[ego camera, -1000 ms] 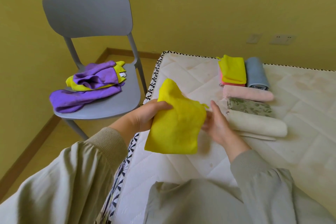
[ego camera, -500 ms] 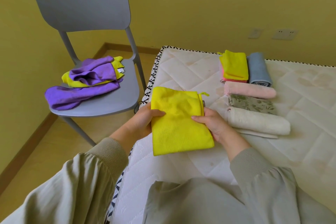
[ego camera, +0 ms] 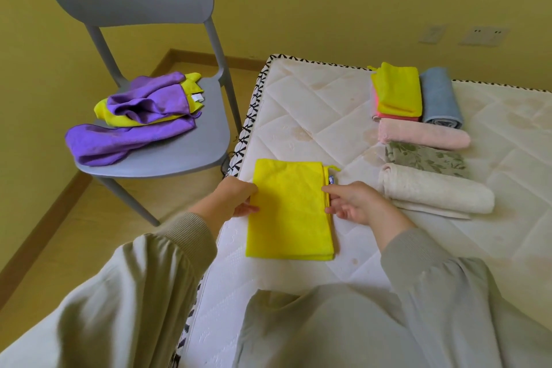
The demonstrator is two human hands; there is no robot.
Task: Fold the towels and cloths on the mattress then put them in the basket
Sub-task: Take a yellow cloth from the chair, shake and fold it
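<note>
Yellow cloth (ego camera: 289,209), held up mid-fold a second ago, now lies flat and folded on the mattress (ego camera: 298,116) at 6 o'clock. Left hand (ego camera: 236,197) pinches its 9 o'clock edge; right hand (ego camera: 355,203) is loose, fingers apart, index tip touching the 3 o'clock edge. This fold looks nearly done, but the purple and yellow cloths (ego camera: 140,110) on the chair (ego camera: 167,152) at 10 o'clock are still unfolded, and the basket isn't in view.

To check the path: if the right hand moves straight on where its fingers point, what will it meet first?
The folded yellow cloth: the right hand points at it, fingertips apparently touching its nearest edge.
</note>
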